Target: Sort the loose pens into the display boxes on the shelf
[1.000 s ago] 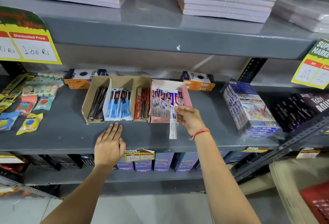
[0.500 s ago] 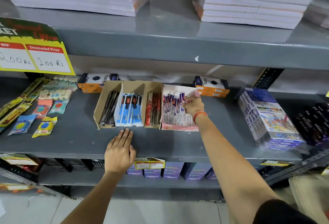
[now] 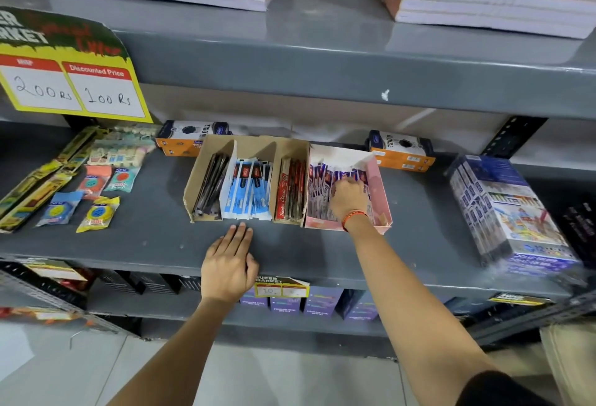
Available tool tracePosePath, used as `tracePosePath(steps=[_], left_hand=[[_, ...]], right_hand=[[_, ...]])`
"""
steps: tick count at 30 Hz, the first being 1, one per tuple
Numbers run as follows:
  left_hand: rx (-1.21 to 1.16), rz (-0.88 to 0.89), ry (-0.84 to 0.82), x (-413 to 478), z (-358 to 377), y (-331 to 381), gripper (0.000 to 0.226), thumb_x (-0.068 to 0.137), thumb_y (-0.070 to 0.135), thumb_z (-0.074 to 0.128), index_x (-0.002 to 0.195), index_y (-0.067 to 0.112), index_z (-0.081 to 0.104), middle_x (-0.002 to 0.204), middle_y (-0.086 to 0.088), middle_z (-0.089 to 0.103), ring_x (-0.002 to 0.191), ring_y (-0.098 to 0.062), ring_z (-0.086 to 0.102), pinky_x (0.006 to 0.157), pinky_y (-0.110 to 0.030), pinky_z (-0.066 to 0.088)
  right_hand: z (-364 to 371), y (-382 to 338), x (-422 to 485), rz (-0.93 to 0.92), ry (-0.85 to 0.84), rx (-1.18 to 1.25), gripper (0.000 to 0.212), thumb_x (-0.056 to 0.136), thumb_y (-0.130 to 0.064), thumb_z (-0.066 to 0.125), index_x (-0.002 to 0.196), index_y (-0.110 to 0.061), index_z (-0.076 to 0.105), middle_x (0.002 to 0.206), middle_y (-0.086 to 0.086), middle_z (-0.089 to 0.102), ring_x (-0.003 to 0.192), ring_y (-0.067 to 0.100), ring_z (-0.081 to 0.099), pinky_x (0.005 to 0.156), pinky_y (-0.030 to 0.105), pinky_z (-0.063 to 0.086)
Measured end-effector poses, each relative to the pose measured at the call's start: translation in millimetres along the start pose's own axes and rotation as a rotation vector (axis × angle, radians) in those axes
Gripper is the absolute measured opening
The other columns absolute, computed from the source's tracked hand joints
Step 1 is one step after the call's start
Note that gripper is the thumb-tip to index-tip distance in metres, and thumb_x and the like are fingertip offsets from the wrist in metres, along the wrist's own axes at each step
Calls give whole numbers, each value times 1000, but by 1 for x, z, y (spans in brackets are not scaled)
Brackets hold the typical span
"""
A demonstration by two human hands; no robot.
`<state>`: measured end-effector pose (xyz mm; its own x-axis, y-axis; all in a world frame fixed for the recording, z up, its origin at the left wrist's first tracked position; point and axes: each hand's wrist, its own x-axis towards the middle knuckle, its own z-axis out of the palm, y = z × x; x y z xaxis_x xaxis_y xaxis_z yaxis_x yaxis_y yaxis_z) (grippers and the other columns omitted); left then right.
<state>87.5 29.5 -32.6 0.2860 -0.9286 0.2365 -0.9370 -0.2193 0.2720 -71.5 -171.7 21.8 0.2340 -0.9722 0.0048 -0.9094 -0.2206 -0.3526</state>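
On the grey shelf [image 3: 419, 244], the right hand [image 3: 350, 200] is down inside the pink box [image 3: 379, 192], fingers bent onto the purple pens [image 3: 317, 179] packed there — I cannot tell if it grips one. The left hand [image 3: 229, 263] lies flat and open on the shelf, holding nothing, just in front of the brown box [image 3: 206, 160] with its black, blue and red pens. These wrapped pens look light, thin and slippery — best pinched near the middle so they do not slide out.
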Motion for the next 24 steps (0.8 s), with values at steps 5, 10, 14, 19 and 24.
tracePosePath(steps=[5, 10, 14, 19, 24], left_hand=[[0, 8, -22, -1, 1, -2, 53, 79, 25, 35, 112, -1, 66, 118, -19, 65, 110, -33, 62, 90, -45, 49], [3, 6, -16, -4, 5, -5, 52, 81, 24, 34, 116, 0, 64, 123, -17, 63, 116, -31, 59, 93, -43, 47], [-3, -5, -62, -6, 0, -2, 53, 83, 25, 32, 119, 0, 62, 126, -17, 61, 119, -31, 56, 96, -45, 45], [-39, -52, -121, -7, -11, 3, 49, 92, 28, 34, 131, 3, 51, 140, -14, 49, 134, -27, 39, 110, -43, 29], [-231, -33, -104, -12, -47, 21, 30, 95, 23, 48, 120, 12, 61, 112, -10, 69, 101, -31, 63, 86, -42, 51]], right_hand=[[2, -4, -7, -53, -74, -110, 30, 88, -2, 49, 117, 0, 57, 126, 20, 54, 123, 39, 41, 106, 48, 40], [-3, -1, -19, -77, 10, -66, 34, 88, -4, 51, 121, 0, 55, 128, 19, 53, 122, 37, 42, 103, 46, 41], [-7, -3, -46, -107, 202, 36, 30, 88, -6, 52, 116, -3, 62, 127, 17, 55, 119, 34, 44, 100, 41, 41], [-9, -12, -105, -281, 326, 113, 22, 86, -3, 55, 103, 0, 68, 119, 19, 59, 112, 36, 50, 96, 42, 45], [-37, -18, -158, -483, 492, 295, 14, 83, -3, 63, 93, 2, 71, 102, 19, 66, 98, 36, 59, 85, 43, 52]])
